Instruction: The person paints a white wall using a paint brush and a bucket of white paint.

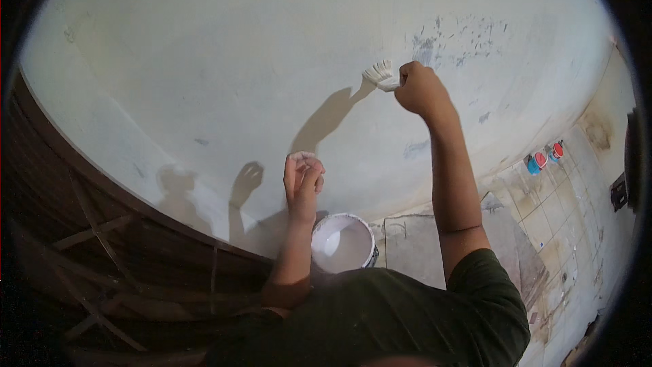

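Note:
My right hand is closed around a paintbrush, whose pale, splayed bristles lie against the whitish wall. Grey patches and flecks mark the wall to the right of the brush. Lower down, my left hand is raised in front of the wall with its fingers curled loosely and nothing seen in them. Below that hand, close to my body, stands a round bucket with a pale liquid inside and smears on its rim. Shadows of both arms fall on the wall.
Two small blue containers with red tops, one nearer and one farther, stand on the tiled floor at the right. A flat grey board lies beside the bucket. Dark crossed bars run along the lower left.

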`<state>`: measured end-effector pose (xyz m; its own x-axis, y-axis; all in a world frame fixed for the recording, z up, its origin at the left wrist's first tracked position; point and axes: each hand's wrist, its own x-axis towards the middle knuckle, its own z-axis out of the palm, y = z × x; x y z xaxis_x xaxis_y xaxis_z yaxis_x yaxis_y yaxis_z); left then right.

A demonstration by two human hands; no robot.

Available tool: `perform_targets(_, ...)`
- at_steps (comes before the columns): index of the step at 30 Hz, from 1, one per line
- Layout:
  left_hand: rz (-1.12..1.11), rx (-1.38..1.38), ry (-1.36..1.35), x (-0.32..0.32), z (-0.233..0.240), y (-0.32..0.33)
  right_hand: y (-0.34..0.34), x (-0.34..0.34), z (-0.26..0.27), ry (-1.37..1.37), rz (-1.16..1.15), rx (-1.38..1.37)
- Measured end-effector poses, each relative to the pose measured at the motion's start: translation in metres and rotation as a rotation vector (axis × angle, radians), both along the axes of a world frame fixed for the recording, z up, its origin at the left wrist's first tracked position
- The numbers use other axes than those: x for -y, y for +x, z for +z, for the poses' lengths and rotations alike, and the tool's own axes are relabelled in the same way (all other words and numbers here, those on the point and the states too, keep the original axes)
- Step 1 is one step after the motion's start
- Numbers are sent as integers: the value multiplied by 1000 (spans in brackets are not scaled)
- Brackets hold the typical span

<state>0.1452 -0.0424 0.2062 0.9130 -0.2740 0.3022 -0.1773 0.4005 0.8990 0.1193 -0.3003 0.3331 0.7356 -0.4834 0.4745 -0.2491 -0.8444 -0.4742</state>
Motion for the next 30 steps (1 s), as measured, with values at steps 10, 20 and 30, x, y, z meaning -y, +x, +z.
perform_targets(10,-76,-1,-5,-3,-10,-13,-5,-52,54,-2,140,524)
perform_targets(20,-16,-24,-36,-21,-10,-5,22,-51,-20,-12,58,29)
perform_targets(30,-113,27,-43,-27,-9,-13,-23,-92,65,-25,90,246)
